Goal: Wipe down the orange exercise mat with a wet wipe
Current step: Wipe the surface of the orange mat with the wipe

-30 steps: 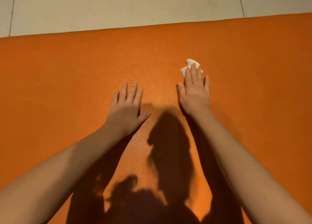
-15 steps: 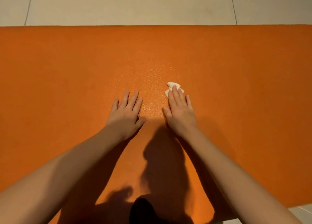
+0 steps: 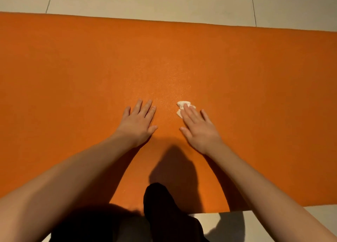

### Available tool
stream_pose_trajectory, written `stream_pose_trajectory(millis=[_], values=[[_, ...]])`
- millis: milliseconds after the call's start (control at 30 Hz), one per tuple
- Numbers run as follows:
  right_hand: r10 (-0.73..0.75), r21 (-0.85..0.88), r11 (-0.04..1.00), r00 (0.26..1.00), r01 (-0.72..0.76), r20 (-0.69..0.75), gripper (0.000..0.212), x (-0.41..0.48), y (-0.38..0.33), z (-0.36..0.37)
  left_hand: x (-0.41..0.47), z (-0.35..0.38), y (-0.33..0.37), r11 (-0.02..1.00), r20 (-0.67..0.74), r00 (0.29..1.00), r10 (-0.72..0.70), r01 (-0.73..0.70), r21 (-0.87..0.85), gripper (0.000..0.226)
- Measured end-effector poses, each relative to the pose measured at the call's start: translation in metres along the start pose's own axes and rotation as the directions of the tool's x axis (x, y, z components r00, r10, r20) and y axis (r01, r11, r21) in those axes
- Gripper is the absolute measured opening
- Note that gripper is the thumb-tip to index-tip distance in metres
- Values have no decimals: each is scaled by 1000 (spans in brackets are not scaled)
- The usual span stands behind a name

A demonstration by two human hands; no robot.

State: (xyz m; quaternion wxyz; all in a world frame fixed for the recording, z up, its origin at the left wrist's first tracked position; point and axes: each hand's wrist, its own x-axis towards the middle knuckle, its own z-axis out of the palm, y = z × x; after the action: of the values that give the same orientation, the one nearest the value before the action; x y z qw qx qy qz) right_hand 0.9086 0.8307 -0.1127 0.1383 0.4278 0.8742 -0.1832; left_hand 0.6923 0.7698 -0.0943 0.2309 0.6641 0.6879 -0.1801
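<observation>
Two flat hands, right hand (image 3: 198,130) pressing crumpled white wipe (image 3: 182,106) on grainy orange mat (image 3: 91,68).

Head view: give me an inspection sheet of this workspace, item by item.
Surface: orange exercise mat lies flat on pale floor tiles.
Job's things: crumpled white wet wipe on the mat, partly under the right hand.
Clutter: nothing seen.
Grippers: left hand flat on the mat, fingers straight; right hand presses the wipe with straight fingers.
Cables: nothing seen.
Surroundings: dark clothing at the bottom edge; shadows on the mat.
</observation>
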Motion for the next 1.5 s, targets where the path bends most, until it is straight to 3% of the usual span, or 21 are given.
stream_pose_trajectory(millis=[133,200,333,400,500,567,767,933,1167,1267,1400,1500], values=[[232,54,972,971,-230,-51,61,2,20,-2,-13,5,3,1000,21,1000,4,-3,-29,66],[276,120,956,960,-269,-45,63,0,6,0,-19,7,5,1000,23,1000,0,1,-22,65],[14,165,986,997,-26,75,64,-36,-17,8,-28,8,9,1000,20,1000,-20,20,-2,63],[-34,127,992,994,20,105,61,-46,-1,6,-31,8,12,1000,42,999,-18,18,-8,62],[128,86,987,990,-132,56,60,-40,22,5,-35,9,12,1000,63,998,-19,20,-11,62],[215,146,964,975,-222,62,60,-42,15,7,-37,9,13,999,72,997,-29,31,-22,62],[57,233,968,988,-91,146,58,-84,-9,7,-52,21,33,989,80,995,-60,70,-130,66],[217,218,946,968,-241,126,58,-76,1,7,-58,29,33,982,15,997,-72,74,-172,63],[36,241,968,993,-64,116,54,-127,-23,3,-74,33,35,984,-46,997,-65,57,-169,62],[61,175,981,993,-78,102,54,-112,-10,1,-75,36,35,982,-53,996,-76,65,-176,61],[158,333,931,987,-148,-3,53,-75,-11,3,-76,39,34,980,-61,995,-78,65,-187,62],[134,352,928,991,-123,-7,55,-80,-24,12,-77,39,33,979,-71,994,-79,64,-194,62]])
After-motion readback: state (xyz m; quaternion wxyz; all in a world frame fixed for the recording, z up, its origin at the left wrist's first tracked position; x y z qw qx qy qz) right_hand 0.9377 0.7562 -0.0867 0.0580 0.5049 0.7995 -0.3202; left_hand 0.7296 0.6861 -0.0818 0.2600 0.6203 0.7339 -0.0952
